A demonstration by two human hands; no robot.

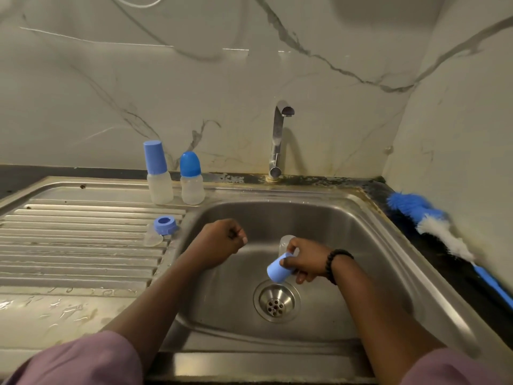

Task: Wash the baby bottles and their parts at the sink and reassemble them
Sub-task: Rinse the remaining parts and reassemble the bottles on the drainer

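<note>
Everything's happening over the sink (pixel 347 218) so drips go down the drain. Two capped bottles (pixel 161 187) wait at the far rim. Right hand (pixel 304 263) grips a cap (pixel 278 269) and clear bottle; left hand (pixel 222 240) is fisted, fingers holding nothing.

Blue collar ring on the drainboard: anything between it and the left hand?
Head view: only the sink rim lies between blue collar ring and left hand.
</note>
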